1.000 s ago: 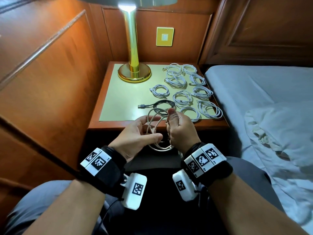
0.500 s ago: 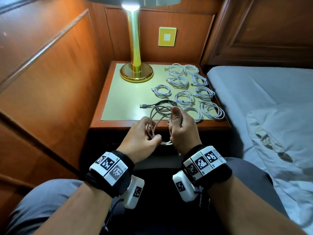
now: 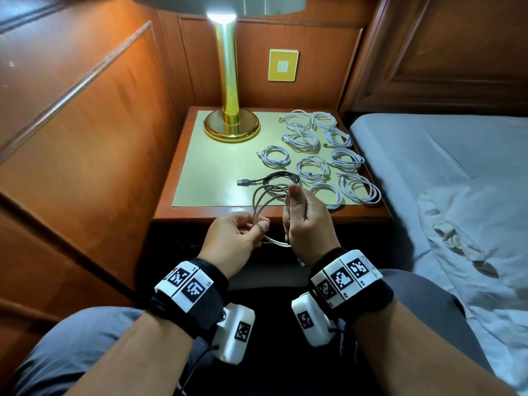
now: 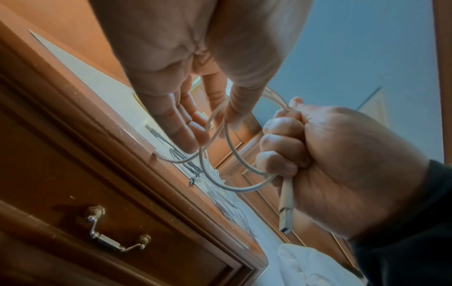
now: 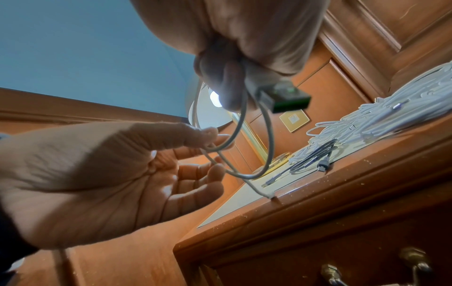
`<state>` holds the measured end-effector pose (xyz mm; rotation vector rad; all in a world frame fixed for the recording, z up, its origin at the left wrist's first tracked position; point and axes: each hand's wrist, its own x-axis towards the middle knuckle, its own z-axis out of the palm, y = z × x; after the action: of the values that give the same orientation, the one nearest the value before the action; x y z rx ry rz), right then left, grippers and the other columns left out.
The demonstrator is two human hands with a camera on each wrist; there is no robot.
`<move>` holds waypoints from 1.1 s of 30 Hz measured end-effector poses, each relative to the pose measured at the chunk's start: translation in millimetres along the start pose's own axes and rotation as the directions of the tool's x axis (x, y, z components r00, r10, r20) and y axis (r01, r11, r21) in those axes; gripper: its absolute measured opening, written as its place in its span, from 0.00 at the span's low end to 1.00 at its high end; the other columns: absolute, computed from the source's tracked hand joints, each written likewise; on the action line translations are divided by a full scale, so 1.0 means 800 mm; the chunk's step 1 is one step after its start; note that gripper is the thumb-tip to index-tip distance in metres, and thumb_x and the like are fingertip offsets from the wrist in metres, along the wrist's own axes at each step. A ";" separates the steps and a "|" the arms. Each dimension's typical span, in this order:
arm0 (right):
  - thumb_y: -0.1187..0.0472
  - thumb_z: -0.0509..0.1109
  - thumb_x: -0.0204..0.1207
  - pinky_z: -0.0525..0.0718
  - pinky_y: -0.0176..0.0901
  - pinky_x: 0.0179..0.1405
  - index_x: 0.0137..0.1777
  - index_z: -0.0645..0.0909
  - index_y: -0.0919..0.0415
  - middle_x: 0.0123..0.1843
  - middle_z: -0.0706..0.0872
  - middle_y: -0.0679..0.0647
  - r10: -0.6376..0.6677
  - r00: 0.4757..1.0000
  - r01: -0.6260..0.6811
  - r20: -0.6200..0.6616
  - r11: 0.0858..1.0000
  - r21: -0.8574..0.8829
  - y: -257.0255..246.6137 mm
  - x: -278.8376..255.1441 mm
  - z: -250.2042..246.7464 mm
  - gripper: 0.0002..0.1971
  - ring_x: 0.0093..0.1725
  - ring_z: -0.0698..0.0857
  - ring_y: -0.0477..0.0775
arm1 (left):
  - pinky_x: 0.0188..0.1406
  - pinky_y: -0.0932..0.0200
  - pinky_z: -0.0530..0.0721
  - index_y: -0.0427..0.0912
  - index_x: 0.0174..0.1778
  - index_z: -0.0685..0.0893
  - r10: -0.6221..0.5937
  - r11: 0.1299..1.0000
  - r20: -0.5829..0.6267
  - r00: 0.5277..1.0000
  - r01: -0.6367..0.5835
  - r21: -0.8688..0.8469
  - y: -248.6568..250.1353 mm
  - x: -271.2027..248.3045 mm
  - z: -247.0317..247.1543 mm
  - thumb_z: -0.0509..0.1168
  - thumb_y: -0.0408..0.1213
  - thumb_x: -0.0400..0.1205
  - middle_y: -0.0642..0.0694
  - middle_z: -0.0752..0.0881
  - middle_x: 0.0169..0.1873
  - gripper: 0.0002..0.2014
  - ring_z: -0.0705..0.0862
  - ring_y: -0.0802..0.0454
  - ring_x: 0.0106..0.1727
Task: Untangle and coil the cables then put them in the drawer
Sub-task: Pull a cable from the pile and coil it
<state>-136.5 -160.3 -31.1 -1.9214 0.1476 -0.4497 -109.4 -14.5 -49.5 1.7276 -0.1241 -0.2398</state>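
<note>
One grey cable (image 3: 264,201) looped in the air just before the nightstand (image 3: 200,207) edge: bunched in the fisted right hand (image 3: 307,221), thumb up, plug hanging below; pinched between thumb and fingertip of the left hand (image 3: 237,238), other fingers loose. On top: nine white coils (image 3: 303,138), one black cable (image 3: 280,178), one brass lamp (image 3: 230,121). Drawer (image 4: 117,222) closed.

No readable words, brand names or numbers show anywhere. The only printed signs are black-and-white square code markers on the wristbands (image 3: 190,284) and on the white wrist camera housings (image 3: 241,331); small characters beside them are too tiny to read.
</note>
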 end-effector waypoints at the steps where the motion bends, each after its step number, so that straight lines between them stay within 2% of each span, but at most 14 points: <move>1: 0.22 0.48 0.75 0.81 0.66 0.32 0.33 0.70 0.49 0.25 0.74 0.51 0.005 1.000 -0.005 0.004 1.000 0.010 0.000 0.000 -0.001 0.31 0.25 0.75 0.59 | 0.42 0.52 0.85 0.43 0.40 0.92 0.003 1.000 0.002 1.000 -0.003 0.003 -0.001 0.001 0.000 0.74 0.35 0.81 0.48 0.85 0.29 0.05 0.83 0.50 0.32; 3: 0.24 0.49 0.77 0.81 0.65 0.30 0.32 0.70 0.49 0.23 0.73 0.50 0.014 1.000 -0.014 0.013 1.000 0.028 0.001 0.001 -0.002 0.30 0.24 0.75 0.60 | 0.43 0.51 0.86 0.44 0.40 0.93 0.021 0.999 0.016 1.000 -0.021 0.033 -0.002 0.002 -0.003 0.75 0.39 0.81 0.51 0.88 0.30 0.05 0.83 0.54 0.32; 6: 0.30 0.51 0.79 0.79 0.61 0.27 0.31 0.69 0.49 0.21 0.72 0.49 0.051 0.998 -0.054 0.030 0.992 0.110 0.001 0.001 -0.002 0.26 0.21 0.73 0.58 | 0.52 0.49 0.88 0.49 0.39 0.93 0.024 0.996 0.031 0.999 -0.026 0.084 -0.003 0.004 -0.005 0.76 0.42 0.80 0.55 0.91 0.33 0.04 0.86 0.60 0.35; 9: 0.33 0.52 0.81 0.76 0.54 0.28 0.31 0.69 0.54 0.21 0.71 0.47 0.047 0.998 -0.052 0.041 0.989 0.138 0.005 0.001 0.000 0.27 0.21 0.71 0.54 | 0.55 0.48 0.88 0.49 0.41 0.93 0.027 0.997 0.053 0.998 -0.031 0.075 -0.003 0.003 -0.006 0.76 0.39 0.80 0.53 0.92 0.33 0.02 0.87 0.59 0.36; 11: 0.33 0.52 0.81 0.76 0.54 0.29 0.31 0.70 0.54 0.21 0.71 0.47 0.053 0.998 -0.059 0.044 0.989 0.136 0.008 0.001 0.002 0.27 0.21 0.71 0.53 | 0.56 0.48 0.89 0.46 0.45 0.92 0.042 0.997 0.067 0.997 -0.046 0.055 -0.001 0.002 -0.005 0.76 0.36 0.79 0.50 0.93 0.35 0.01 0.90 0.55 0.39; 16: 0.22 0.52 0.73 0.71 0.51 0.29 0.30 0.70 0.48 0.22 0.70 0.46 0.078 0.997 -0.080 0.021 0.987 0.139 0.012 0.004 0.003 0.30 0.21 0.70 0.51 | 0.52 0.50 0.87 0.34 0.49 0.89 -0.010 0.962 0.071 0.997 0.029 -0.272 0.011 -0.002 0.000 0.74 0.24 0.77 0.40 0.91 0.35 0.06 0.89 0.48 0.38; 19: 0.28 0.52 0.77 0.72 0.50 0.29 0.32 0.70 0.54 0.23 0.71 0.47 0.052 0.999 -0.054 0.016 0.994 0.093 0.013 0.005 0.002 0.29 0.22 0.70 0.49 | 0.53 0.54 0.85 0.32 0.49 0.88 -0.041 0.901 0.114 0.993 0.086 -0.426 0.018 -0.005 -0.001 0.73 0.27 0.75 0.39 0.90 0.36 0.08 0.89 0.49 0.39; 21: 0.26 0.52 0.76 0.73 0.52 0.29 0.33 0.71 0.53 0.24 0.72 0.47 0.040 0.999 -0.041 0.007 0.997 0.072 0.013 0.005 0.003 0.29 0.23 0.71 0.50 | 0.55 0.50 0.82 0.32 0.49 0.88 -0.055 0.891 0.147 0.988 0.114 -0.439 0.020 -0.005 -0.004 0.73 0.33 0.74 0.38 0.90 0.36 0.10 0.88 0.48 0.40; 23: 0.24 0.51 0.75 0.76 0.57 0.29 0.33 0.71 0.49 0.25 0.73 0.48 0.030 1.000 -0.030 -0.004 0.999 0.029 0.013 0.006 0.003 0.29 0.25 0.72 0.52 | 0.52 0.48 0.78 0.33 0.46 0.87 -0.055 0.898 0.180 0.982 0.127 -0.421 0.022 -0.005 -0.006 0.76 0.33 0.76 0.39 0.89 0.34 0.08 0.86 0.48 0.39; 25: 0.27 0.51 0.77 0.79 0.60 0.30 0.34 0.72 0.46 0.26 0.74 0.48 0.017 1.000 -0.017 -0.018 1.000 -0.009 0.010 0.008 0.002 0.25 0.26 0.74 0.53 | 0.45 0.54 0.78 0.36 0.43 0.86 -0.051 0.906 0.211 0.976 0.134 -0.402 0.024 -0.005 -0.005 0.75 0.34 0.74 0.43 0.86 0.32 0.07 0.83 0.50 0.35; 28: 0.30 0.50 0.79 0.79 0.57 0.31 0.35 0.71 0.46 0.27 0.74 0.47 0.001 0.999 -0.002 -0.036 0.999 -0.040 0.006 0.011 -0.001 0.23 0.26 0.74 0.52 | 0.38 0.64 0.80 0.35 0.46 0.84 -0.032 0.930 0.192 0.981 0.100 -0.353 0.024 -0.005 0.000 0.76 0.26 0.74 0.44 0.83 0.32 0.08 0.80 0.51 0.35; 30: 0.36 0.51 0.84 0.76 0.51 0.31 0.35 0.70 0.43 0.27 0.74 0.44 -0.036 0.999 0.034 -0.038 0.997 -0.064 0.004 0.011 0.000 0.19 0.26 0.74 0.47 | 0.42 0.56 0.82 0.36 0.45 0.85 0.019 0.972 0.142 0.990 0.015 -0.236 0.023 -0.003 0.000 0.74 0.29 0.74 0.41 0.82 0.34 0.07 0.79 0.47 0.37; 32: 0.41 0.51 0.86 0.74 0.44 0.33 0.36 0.70 0.40 0.26 0.74 0.43 -0.083 0.996 0.079 -0.033 0.991 -0.104 0.002 0.010 0.001 0.17 0.26 0.74 0.42 | 0.48 0.43 0.86 0.40 0.45 0.86 0.100 0.995 0.091 0.991 -0.099 -0.010 0.016 0.001 -0.004 0.68 0.38 0.74 0.42 0.86 0.35 0.08 0.83 0.44 0.39; 33: 0.42 0.51 0.86 0.73 0.42 0.32 0.36 0.69 0.41 0.26 0.74 0.44 -0.106 0.994 0.100 -0.038 0.987 -0.125 0.000 0.010 0.002 0.17 0.26 0.74 0.43 | 0.51 0.41 0.88 0.44 0.47 0.87 0.132 0.984 0.089 0.987 -0.141 0.105 0.013 0.002 -0.007 0.66 0.40 0.74 0.43 0.88 0.37 0.09 0.86 0.44 0.41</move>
<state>-128.4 -161.7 -29.7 -2.0475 0.1073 -0.5643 -105.7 -10.9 -38.2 1.8112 -0.3200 -0.2053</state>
